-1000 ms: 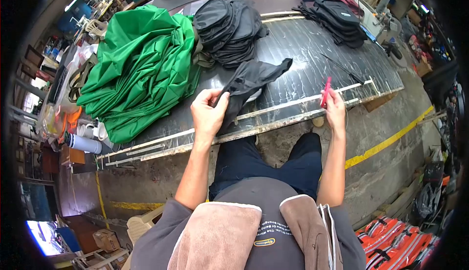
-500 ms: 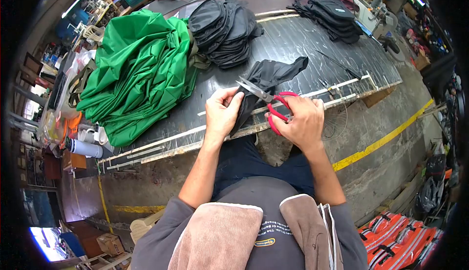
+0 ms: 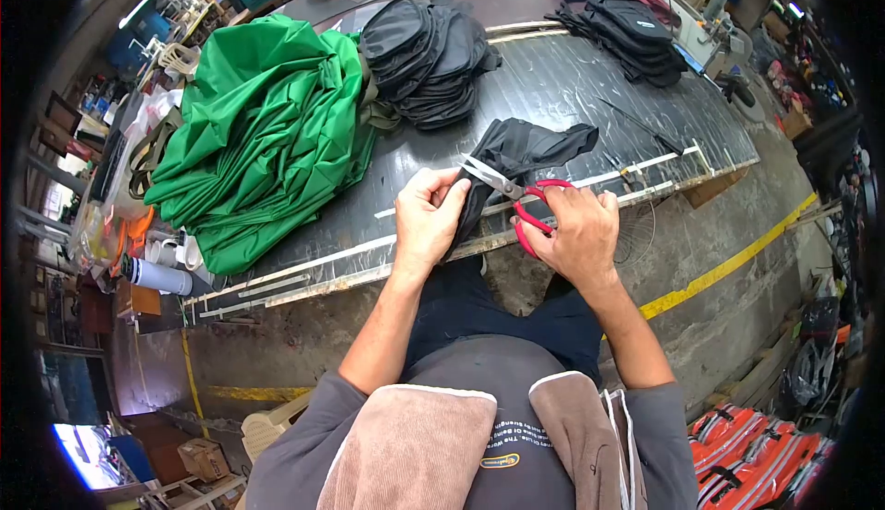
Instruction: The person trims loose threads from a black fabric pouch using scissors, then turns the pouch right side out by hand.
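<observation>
left hand: fingers pinching crumpled black fabric
right hand: fingers gripping red-handled metal scissors, blades at fabric

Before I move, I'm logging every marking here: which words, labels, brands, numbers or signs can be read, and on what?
"Of Life, The": grey shirt, upside down in view.
"Of Being": same shirt print; its remaining words are too blurred or cut off to read.
Yellow oval logo on the shirt: lettering too small to read.
Pale mark on the right-hand black pile: too small to read.
</observation>
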### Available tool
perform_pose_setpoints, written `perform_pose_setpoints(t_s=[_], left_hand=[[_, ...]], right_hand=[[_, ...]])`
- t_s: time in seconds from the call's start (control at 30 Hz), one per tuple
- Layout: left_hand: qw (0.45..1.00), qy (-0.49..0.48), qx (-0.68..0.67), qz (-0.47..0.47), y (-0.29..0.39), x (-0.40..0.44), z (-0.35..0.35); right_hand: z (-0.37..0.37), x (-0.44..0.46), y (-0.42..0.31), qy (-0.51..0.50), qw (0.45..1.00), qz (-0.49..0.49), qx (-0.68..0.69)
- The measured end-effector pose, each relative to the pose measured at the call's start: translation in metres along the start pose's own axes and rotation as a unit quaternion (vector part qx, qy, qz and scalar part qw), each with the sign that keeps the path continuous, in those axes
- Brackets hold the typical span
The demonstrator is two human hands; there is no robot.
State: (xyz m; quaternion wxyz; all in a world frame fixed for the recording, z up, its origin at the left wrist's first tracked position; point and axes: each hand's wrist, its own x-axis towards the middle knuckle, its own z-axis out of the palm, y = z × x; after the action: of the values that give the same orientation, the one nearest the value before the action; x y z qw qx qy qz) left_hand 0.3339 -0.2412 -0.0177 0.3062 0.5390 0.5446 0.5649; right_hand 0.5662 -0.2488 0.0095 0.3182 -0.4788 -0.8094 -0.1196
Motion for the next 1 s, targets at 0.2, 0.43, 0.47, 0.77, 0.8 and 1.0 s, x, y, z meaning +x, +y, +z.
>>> perform_pose_setpoints(t_s=[0.2, 0.43, 0.47, 0.77, 0.8, 1.0], left_hand=[[0.997, 0.025, 0.059, 0.053, 0.009, -0.002, 0.009], [0.993, 0.021, 0.098, 0.069, 0.021, -0.008, 0.015], [0.992, 0.020, 0.101, 0.070, 0.024, -0.008, 0.015], [0.990, 0.016, 0.122, 0.073, 0.030, -0.012, 0.022], [0.990, 0.014, 0.125, 0.071, 0.029, -0.011, 0.022], [0.998, 0.048, -0.017, -0.021, -0.004, 0.001, 0.011]], right_hand=[[0.000, 0.001, 0.006, -0.007, 1.000, -0.007, -0.019], [0.003, -0.002, 0.012, -0.023, 0.999, -0.010, -0.028], [0.004, -0.003, 0.013, -0.019, 0.999, -0.013, -0.026], [0.008, -0.011, 0.024, -0.030, 0.999, -0.012, -0.004], [0.010, -0.012, 0.025, -0.043, 0.999, -0.006, -0.001], [-0.007, -0.009, 0.014, 0.037, 0.987, 0.090, 0.126]])
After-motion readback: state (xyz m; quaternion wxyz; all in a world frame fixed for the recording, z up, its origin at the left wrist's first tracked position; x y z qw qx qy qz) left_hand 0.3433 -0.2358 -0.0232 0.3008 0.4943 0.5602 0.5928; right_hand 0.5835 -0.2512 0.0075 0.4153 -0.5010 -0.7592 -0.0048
